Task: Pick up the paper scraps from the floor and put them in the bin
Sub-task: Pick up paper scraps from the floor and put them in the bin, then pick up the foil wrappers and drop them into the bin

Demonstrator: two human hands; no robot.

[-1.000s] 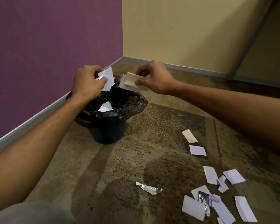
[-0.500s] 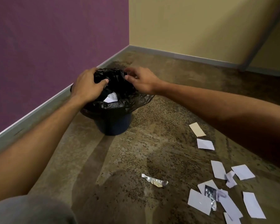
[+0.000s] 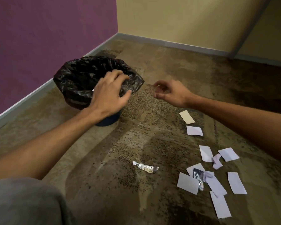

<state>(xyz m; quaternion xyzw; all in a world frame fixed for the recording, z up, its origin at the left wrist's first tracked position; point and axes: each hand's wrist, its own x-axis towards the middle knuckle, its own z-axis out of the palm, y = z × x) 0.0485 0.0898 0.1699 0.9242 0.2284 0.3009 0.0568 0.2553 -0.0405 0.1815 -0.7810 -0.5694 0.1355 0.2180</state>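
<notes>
Both hands empty at the bin; scraps lie on the floor to the right.

Left hand (image 3: 109, 96) hovers over the near rim of the black-lined bin (image 3: 75, 82), fingers loosely spread, holding nothing. Right hand (image 3: 172, 93) is just right of the bin, fingers loosely curled, thumb near forefinger, nothing between them. Paper scraps (image 3: 206, 176) are scattered on the carpet (image 3: 104, 184) well right of the bin (a foil wrapper (image 3: 146, 167) lies apart, nearer centre).
</notes>
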